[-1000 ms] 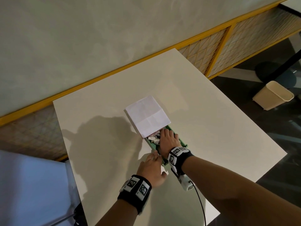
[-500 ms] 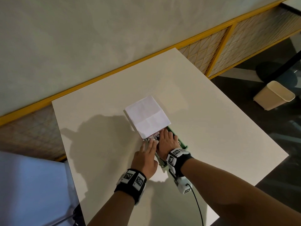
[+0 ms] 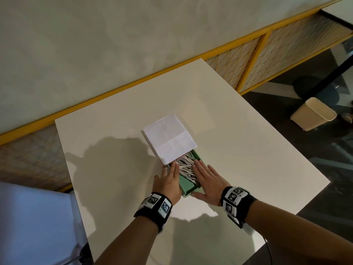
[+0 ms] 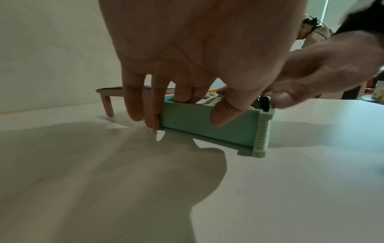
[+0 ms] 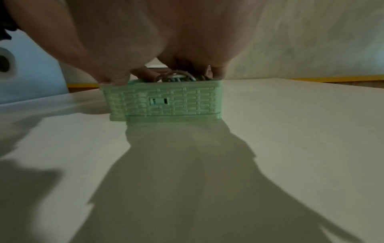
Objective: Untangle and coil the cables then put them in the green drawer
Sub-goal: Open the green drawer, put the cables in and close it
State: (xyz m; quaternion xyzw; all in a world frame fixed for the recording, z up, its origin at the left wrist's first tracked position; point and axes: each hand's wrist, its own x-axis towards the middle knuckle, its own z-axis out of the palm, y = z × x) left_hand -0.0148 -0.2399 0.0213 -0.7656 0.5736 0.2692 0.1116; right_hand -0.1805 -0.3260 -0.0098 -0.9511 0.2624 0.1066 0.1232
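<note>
The green drawer [image 3: 188, 187] stands pulled out from under a white-topped drawer unit [image 3: 170, 139] in the middle of the table. White coiled cables [image 3: 186, 167] fill it. My left hand [image 3: 169, 178] lies along the drawer's left wall with its fingers straight. In the left wrist view, some fingers [image 4: 154, 113] reach down outside the drawer [image 4: 207, 125] and others touch the cables [image 4: 209, 99] inside. My right hand [image 3: 207, 178] lies flat over the drawer's right wall and front corner. Its thumb rests on the woven front rim [image 5: 166, 102] and its fingers cover the cables [image 5: 176, 77].
The white table [image 3: 248, 150] ends just right of and behind my arms. A beige bin [image 3: 313, 113] stands on the dark floor at the right. A pale blue surface [image 3: 34, 226] lies left of the table. A yellow-framed mesh rail [image 3: 248, 56] runs along the wall.
My left hand slid forward from the drawer's front corner to its left wall. My right hand moved off the middle of the drawer to its right side, uncovering the cables.
</note>
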